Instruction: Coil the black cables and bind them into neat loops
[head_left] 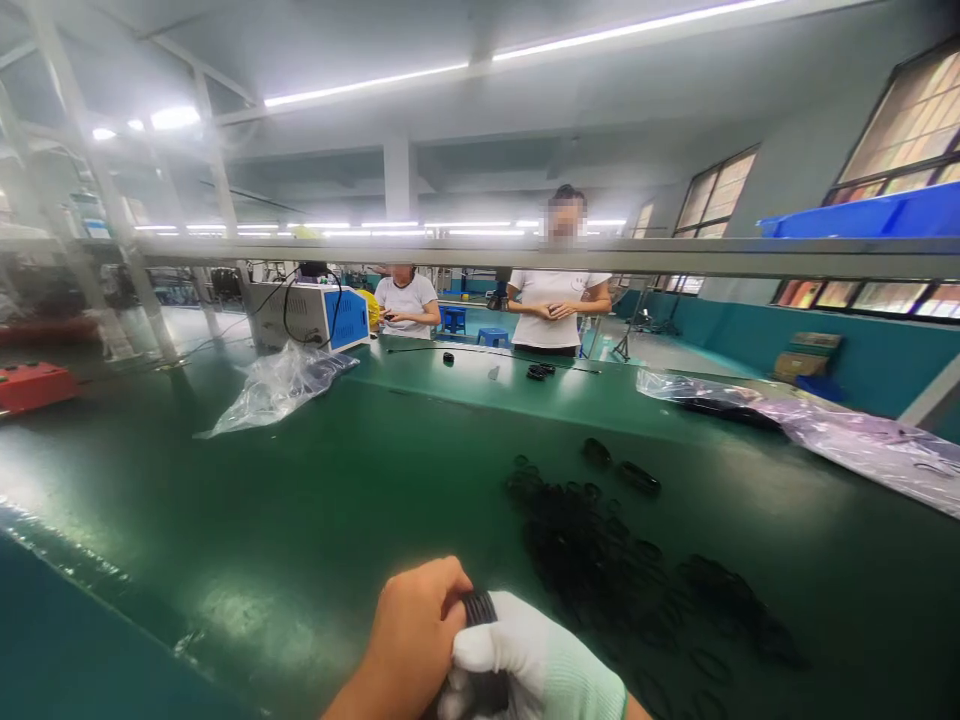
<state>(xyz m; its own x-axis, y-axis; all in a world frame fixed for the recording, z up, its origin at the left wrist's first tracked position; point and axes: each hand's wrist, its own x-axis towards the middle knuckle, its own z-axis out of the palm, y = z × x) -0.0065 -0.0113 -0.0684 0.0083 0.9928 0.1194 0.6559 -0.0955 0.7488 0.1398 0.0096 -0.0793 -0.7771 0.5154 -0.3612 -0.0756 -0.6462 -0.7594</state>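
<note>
My left hand (416, 630) is bare, its fingers curled against a stack of black rings (480, 608) at the bottom centre. My right hand (525, 650), in a white glove with a pale green cuff, wraps round the same stack from the other side. The lower part of the stack is partly hidden by the gloved fingers. To the right of my hands, a large loose pile of black rings (585, 550) spreads over the green table (337, 480). Two small black bundles (639, 478) lie just behind the pile.
A clear plastic bag (281, 385) lies at the left beside a blue and grey box (307, 318). A red object (37, 387) is at the far left. More plastic sheeting (862, 435) lies at the right. Beyond the metal rail (450, 255) are two people.
</note>
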